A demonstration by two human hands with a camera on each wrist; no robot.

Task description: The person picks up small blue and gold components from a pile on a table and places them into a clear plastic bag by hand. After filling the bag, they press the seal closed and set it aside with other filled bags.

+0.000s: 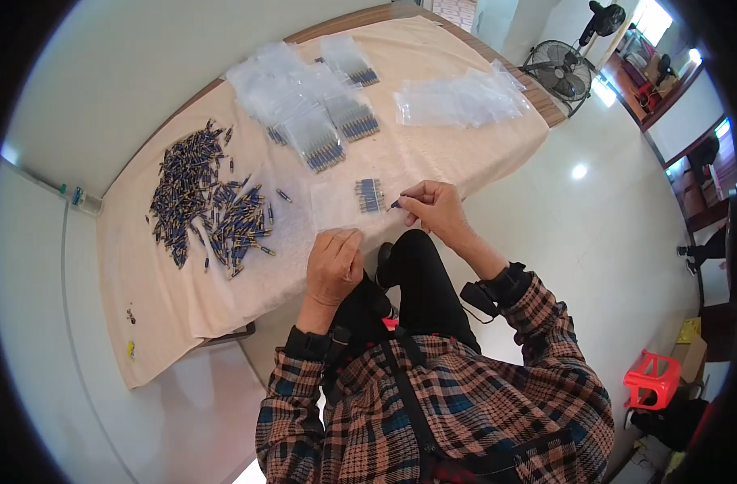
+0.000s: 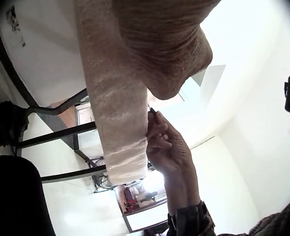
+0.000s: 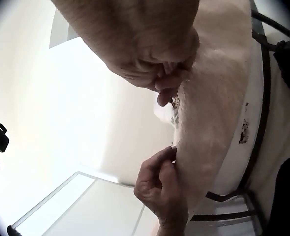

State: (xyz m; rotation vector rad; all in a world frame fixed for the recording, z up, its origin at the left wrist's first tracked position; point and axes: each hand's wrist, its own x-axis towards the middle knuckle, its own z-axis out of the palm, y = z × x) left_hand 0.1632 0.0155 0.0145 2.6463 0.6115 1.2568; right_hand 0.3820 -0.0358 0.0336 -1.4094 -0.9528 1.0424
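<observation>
In the head view the right hand (image 1: pixel 437 211) pinches a small blue piece with a brass-coloured end (image 1: pixel 395 204) between thumb and fingertips. Just left of it, a short row of similar blue pieces (image 1: pixel 369 195) lies on a clear bag (image 1: pixel 334 203) near the table's front edge. The left hand (image 1: pixel 335 264) rests at the bag's near edge, its fingers bent; the right wrist view shows its thumb and finger (image 3: pixel 160 184) together at the cloth's edge, and whether they grip the bag is hidden.
A large heap of blue pieces (image 1: pixel 183 194) covers the cloth's left part. Filled clear bags (image 1: pixel 320 145) lie at the back, and flat clear bags (image 1: pixel 457 98) at the back right. A fan (image 1: pixel 558 71) stands beyond the table.
</observation>
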